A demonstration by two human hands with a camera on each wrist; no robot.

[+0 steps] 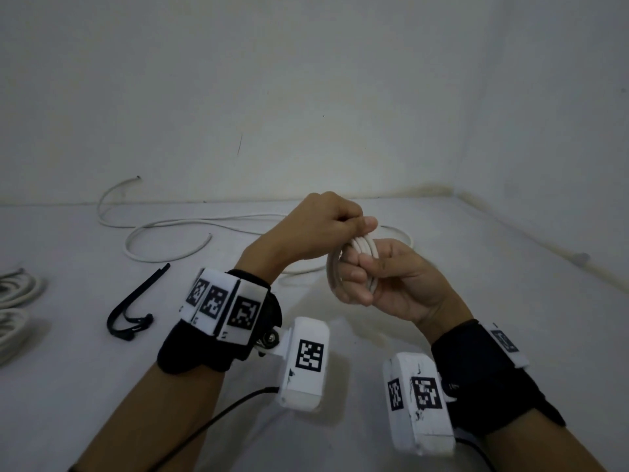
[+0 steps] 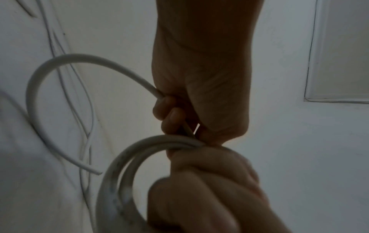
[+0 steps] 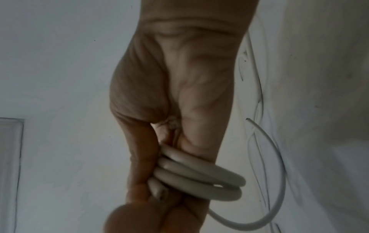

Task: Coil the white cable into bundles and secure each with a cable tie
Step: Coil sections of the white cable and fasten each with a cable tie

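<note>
Taking the coil (image 1: 354,264) as the landmark and reading from the left: far left of it at the frame edge lie finished bundles (image 1: 15,301). Nearer, still left of the coil, a black cable tie (image 1: 131,310) lies bent on the white worktop (image 1: 442,301). Behind and left of the coil, loose white cable (image 1: 163,233) snakes across the worktop, one cut end near the wall.

The left hand (image 1: 320,229) is closed round the cable just above the coil, fingers curled, feeding the next turn. Touching it on the right, the right hand (image 1: 388,284) is clamped on the stacked loops, thumb over them; the wrist view shows about three turns lying side by side.

The coil is held off the worktop, its ring roughly upright, its open face turned toward the left, and its longer span seems to run up and down.

To do this step well, I judge each new turn should be laid flush against the others at matching size, with the right hand never loosening, since stiff cable will likely spring open. The tail should be left short, so the tie closes where the loops are pinched.
</note>
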